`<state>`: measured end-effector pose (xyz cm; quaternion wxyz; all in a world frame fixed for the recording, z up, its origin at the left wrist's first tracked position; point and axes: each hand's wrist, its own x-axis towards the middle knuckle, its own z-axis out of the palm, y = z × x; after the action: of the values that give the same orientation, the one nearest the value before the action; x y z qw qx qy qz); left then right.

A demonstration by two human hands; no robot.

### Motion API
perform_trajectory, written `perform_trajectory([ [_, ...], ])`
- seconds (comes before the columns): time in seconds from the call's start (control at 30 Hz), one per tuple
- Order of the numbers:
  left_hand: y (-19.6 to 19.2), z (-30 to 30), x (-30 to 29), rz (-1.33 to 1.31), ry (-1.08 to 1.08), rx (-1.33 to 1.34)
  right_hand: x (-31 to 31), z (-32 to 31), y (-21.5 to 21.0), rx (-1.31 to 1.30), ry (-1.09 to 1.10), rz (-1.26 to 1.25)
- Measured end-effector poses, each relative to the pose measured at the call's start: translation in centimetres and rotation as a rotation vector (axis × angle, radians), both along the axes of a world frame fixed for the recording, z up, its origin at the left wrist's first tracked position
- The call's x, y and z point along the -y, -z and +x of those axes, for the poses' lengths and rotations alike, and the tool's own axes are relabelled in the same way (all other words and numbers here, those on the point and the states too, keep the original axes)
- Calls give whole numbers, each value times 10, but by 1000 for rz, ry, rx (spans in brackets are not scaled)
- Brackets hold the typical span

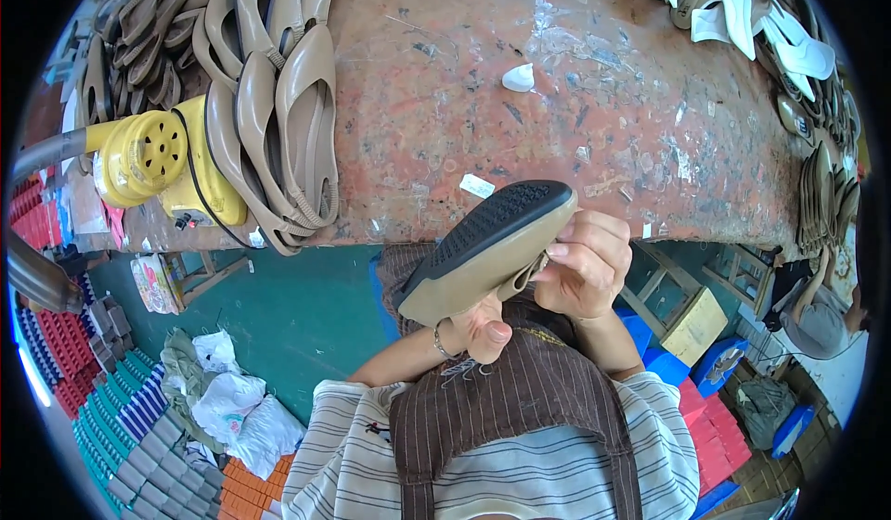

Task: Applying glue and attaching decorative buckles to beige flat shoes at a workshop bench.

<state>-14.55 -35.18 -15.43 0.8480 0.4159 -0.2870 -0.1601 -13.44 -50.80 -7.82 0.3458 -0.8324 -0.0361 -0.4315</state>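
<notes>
A tan shoe (464,265) is held in the air just off the near edge of the table, over the wearer's lap, tilted so that its black, studded sole (506,212) faces up and toward the table. The left hand (475,328) supports it from below, thumb free of the shoe and pointing back toward the body; its other fingers are mostly hidden behind the shoe, so their exact hold cannot be told. The right hand (587,265) is nearly closed, thumb and fingertips pinching at a tan strip (522,281) along the shoe's underside, though whether this is a strap or a bow is not clear. The step looks like fine work on that strip: it would go best with the left hand keeping the shoe steady and the right using only its fingertips, drawing gently so that the strip does not twist or the tan surface get marked. Turning the opening a little toward the eyes should help, since the shoe's body now hides part of the pinch. Beneath is a striped brown apron (520,395). On the worn table (418,130) lie a white label (477,185), just beyond the shoe, and a white scrap (519,77) farther off. At the left, rows of tan shoes (255,102) lie beside a yellow machine (200,163); white pieces (742,14) are heaped at the far right.
</notes>
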Motion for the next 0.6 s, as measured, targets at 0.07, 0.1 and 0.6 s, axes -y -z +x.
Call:
perform_trajectory([
  [0.07,8,-6,-6,0,30,15,0,-2,1,16,-29,-7],
  [0.1,11,-9,-8,-1,46,24,1,-3,2,16,-28,-7],
  [0.6,-79,60,18,301,-285,104,5,3,19,24,-62,179],
])
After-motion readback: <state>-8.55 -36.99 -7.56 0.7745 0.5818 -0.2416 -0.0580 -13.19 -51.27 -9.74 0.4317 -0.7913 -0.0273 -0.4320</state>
